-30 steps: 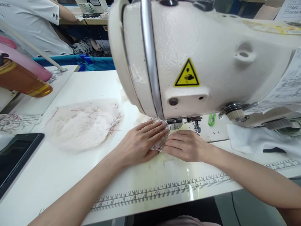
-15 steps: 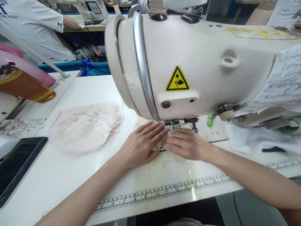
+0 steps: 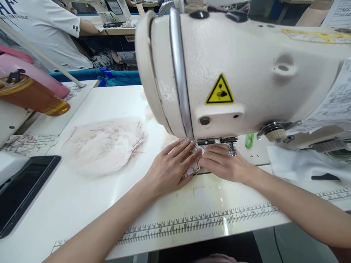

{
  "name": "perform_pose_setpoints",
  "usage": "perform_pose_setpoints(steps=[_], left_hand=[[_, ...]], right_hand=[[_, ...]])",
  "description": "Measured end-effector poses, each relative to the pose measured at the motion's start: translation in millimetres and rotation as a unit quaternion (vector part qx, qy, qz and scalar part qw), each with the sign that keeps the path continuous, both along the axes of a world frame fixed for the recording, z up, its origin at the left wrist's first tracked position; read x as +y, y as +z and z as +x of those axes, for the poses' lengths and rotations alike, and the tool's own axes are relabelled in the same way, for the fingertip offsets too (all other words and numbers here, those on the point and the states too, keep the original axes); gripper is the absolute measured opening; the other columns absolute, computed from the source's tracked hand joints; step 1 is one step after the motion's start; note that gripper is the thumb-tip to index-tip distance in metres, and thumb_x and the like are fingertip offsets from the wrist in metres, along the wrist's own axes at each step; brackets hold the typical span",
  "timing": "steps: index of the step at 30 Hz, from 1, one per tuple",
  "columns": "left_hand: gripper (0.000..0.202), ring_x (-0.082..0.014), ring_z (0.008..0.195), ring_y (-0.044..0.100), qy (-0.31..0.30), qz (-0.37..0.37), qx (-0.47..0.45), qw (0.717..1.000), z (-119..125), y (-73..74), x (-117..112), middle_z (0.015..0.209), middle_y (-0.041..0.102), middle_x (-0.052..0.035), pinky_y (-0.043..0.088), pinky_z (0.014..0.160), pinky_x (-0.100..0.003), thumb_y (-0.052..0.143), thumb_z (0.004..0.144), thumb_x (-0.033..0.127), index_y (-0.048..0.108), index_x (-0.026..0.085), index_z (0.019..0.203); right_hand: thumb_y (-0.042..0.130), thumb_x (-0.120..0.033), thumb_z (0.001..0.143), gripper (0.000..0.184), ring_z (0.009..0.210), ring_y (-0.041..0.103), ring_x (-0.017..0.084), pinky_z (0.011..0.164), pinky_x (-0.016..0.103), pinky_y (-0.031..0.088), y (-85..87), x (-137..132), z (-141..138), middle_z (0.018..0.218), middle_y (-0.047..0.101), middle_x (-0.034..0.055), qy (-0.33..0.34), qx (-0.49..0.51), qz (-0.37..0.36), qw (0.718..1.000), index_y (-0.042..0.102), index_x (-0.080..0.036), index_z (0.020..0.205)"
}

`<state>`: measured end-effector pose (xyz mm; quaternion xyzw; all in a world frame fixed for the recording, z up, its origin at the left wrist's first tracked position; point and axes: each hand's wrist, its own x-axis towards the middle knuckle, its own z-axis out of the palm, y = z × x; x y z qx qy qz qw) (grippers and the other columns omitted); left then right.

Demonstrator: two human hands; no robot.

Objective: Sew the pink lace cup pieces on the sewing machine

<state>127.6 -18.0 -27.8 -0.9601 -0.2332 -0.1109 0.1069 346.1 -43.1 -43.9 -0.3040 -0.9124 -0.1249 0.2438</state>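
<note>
A cream sewing machine (image 3: 236, 69) with a yellow warning sticker fills the upper right. Under its head, both hands press a small dotted fabric piece (image 3: 193, 168) flat on the white table (image 3: 90, 197). My left hand (image 3: 171, 166) lies flat with fingers stretched toward the presser foot (image 3: 211, 141). My right hand (image 3: 223, 162) rests palm down beside it, fingers together and pointing left at the fabric. Most of the fabric is hidden under the hands.
A pale sheer fabric pile (image 3: 102, 144) lies left of the hands. A dark tablet (image 3: 19, 191) sits at the left edge, a pink and amber bottle (image 3: 33, 91) above it. White cloth (image 3: 298, 164) lies right. A ruler strip (image 3: 197, 221) runs along the front edge. Another person (image 3: 52, 36) sits behind.
Both hands have slid the fabric a little farther in under the machine head. The view has shifted slightly.
</note>
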Motion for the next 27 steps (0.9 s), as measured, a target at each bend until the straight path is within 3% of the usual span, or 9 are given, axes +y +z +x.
perform_pose_setpoints(steps=[6, 14, 19, 27], left_hand=[[0.049, -0.0306, 0.122, 0.054, 0.007, -0.010, -0.014, 1.000, 1.3, -1.5, 0.4, 0.129, 0.059, -0.0148, 0.045, 0.100, -0.048, 0.046, 0.089, 0.037, 0.052, 0.014, 0.132], [0.045, -0.0300, 0.125, 0.051, 0.002, -0.021, -0.028, 0.999, 1.7, -3.6, 0.4, 0.130, 0.058, -0.0145, 0.043, 0.104, -0.049, 0.048, 0.091, 0.031, 0.052, 0.013, 0.132], [0.028, -0.0215, 0.119, 0.057, -0.051, -0.005, -0.062, 0.997, 1.1, -3.6, -2.4, 0.127, 0.061, -0.0088, 0.048, 0.103, -0.038, 0.045, 0.094, 0.014, 0.059, 0.012, 0.117], [0.026, -0.0203, 0.110, 0.063, -0.041, -0.017, -0.090, 0.995, -0.4, 1.0, 0.8, 0.118, 0.066, -0.0107, 0.053, 0.098, -0.036, 0.042, 0.096, 0.019, 0.062, 0.010, 0.109]], right_hand=[[0.041, 0.001, 0.086, 0.028, 0.082, 0.055, 0.010, 0.060, 0.025, 0.036, 8.4, -4.1, 2.4, 0.082, 0.063, -0.0022, -0.055, -0.012, -0.011, 0.998, 0.058, -0.021, 0.084], [0.044, -0.001, 0.086, 0.025, 0.070, 0.054, 0.009, 0.058, 0.025, 0.036, 12.9, 0.1, 4.3, 0.078, 0.063, -0.0032, -0.062, -0.003, -0.025, 0.998, 0.059, -0.021, 0.083], [0.041, -0.004, 0.090, 0.025, 0.081, 0.057, 0.011, 0.070, 0.025, 0.045, 8.5, 1.9, 5.2, 0.086, 0.066, -0.0005, -0.010, -0.002, -0.079, 0.997, 0.061, -0.020, 0.090], [0.048, -0.010, 0.091, 0.021, 0.089, 0.059, 0.013, 0.079, 0.030, 0.049, -2.5, 1.1, -1.0, 0.091, 0.067, 0.0000, -0.008, 0.056, -0.129, 0.990, 0.064, -0.023, 0.094]])
